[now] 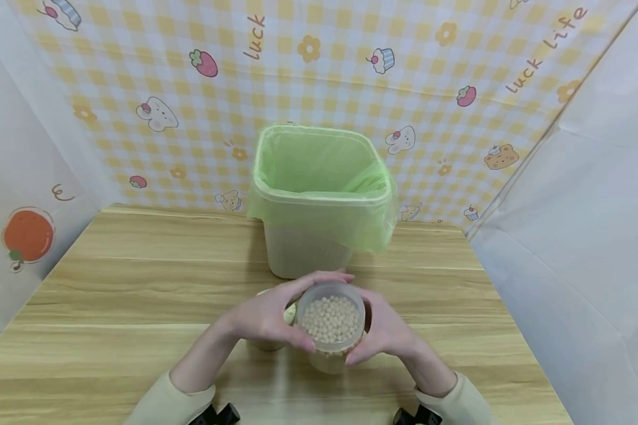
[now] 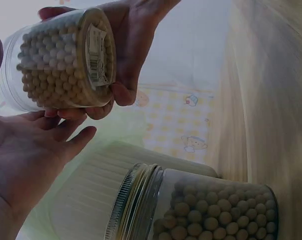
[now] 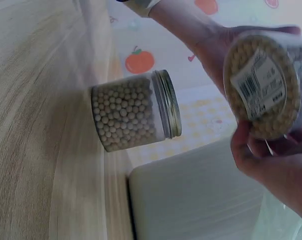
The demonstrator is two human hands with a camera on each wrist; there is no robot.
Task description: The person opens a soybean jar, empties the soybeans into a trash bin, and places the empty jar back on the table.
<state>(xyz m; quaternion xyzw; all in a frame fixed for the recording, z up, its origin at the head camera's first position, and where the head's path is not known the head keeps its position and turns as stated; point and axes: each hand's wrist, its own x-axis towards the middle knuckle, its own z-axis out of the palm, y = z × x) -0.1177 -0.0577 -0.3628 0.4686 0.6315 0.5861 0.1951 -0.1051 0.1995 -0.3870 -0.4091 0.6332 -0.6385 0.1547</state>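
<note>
Both hands hold a clear jar (image 1: 332, 319) of small beige balls off the table, tilted so the balls show through its round top in the head view. My left hand (image 1: 273, 310) curves round its left side, thumb at the near rim. My right hand (image 1: 385, 324) grips it from the right; in the right wrist view its fingertips lie at the jar's bottom, beside a white barcode label (image 3: 261, 82). A second jar (image 3: 125, 112) of similar balls, with a gold metal lid (image 3: 171, 105), stands upright on the table, partly hidden behind my left hand in the head view.
A white bin (image 1: 303, 251) with a green liner bag (image 1: 319, 209) folded over its rim stands just beyond the hands. Behind it hangs a yellow checked cloth (image 1: 191, 136). White side walls flank the wooden table (image 1: 154, 277).
</note>
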